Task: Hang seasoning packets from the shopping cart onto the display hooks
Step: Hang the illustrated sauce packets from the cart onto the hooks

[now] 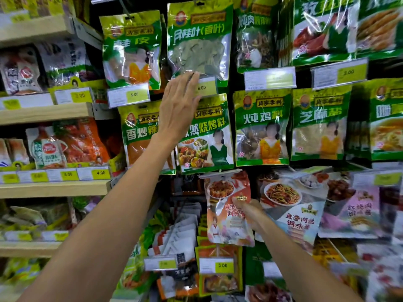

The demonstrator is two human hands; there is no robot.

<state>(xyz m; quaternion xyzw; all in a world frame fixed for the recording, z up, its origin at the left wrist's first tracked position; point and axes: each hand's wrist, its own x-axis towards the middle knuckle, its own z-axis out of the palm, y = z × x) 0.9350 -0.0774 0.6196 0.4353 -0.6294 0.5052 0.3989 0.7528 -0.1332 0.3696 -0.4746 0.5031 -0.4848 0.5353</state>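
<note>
Left hand [178, 110] is up and released, fingers straight and together, tips resting against the 6.00 price tag [206, 87] at the foot of the green bay-leaf packet [199, 42]. Right hand [250, 211], lower down, grasps the red-and-white seasoning packet [226, 216] with the thumb pinched on its face. The packet is held upright before the display, its top edge just under the green cumin packet [205, 136] and beside a tilted sauce packet [292, 205]. I cannot tell whether its top sits on a hook; wooden shelves [54, 188] stand to the left.
</note>
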